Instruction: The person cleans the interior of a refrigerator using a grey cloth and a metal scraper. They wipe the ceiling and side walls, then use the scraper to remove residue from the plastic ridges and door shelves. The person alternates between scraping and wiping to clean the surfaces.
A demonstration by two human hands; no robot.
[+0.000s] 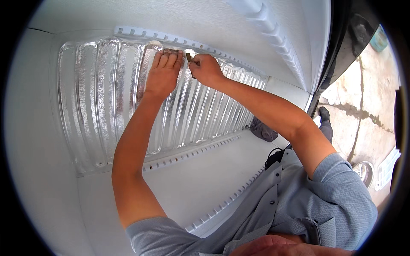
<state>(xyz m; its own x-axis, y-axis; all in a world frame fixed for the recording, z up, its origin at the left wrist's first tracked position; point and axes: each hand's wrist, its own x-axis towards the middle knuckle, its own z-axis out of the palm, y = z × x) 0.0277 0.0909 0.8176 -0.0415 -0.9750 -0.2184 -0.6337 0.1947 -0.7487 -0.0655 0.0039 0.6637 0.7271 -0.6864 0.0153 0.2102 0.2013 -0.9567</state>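
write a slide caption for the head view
Left hand against a silvery ribbed panel, right hand gripping a small flat tool near the panel's upper edge.

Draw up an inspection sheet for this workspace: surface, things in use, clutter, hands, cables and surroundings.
Surface: silver foil panel with raised parallel ridges, between white notched plastic rails.
Things in use: small dark flat tool, partly hidden; exact kind unclear.
Clutter: bunched dark-grey cloth near the panel's lower right.
Hands: left hand rests on the panel near its upper edge; right hand grips the tool.
Cables: looped black cord-like item, kind unclear.
Surroundings: cracked, stained pale floor; white slatted rack.
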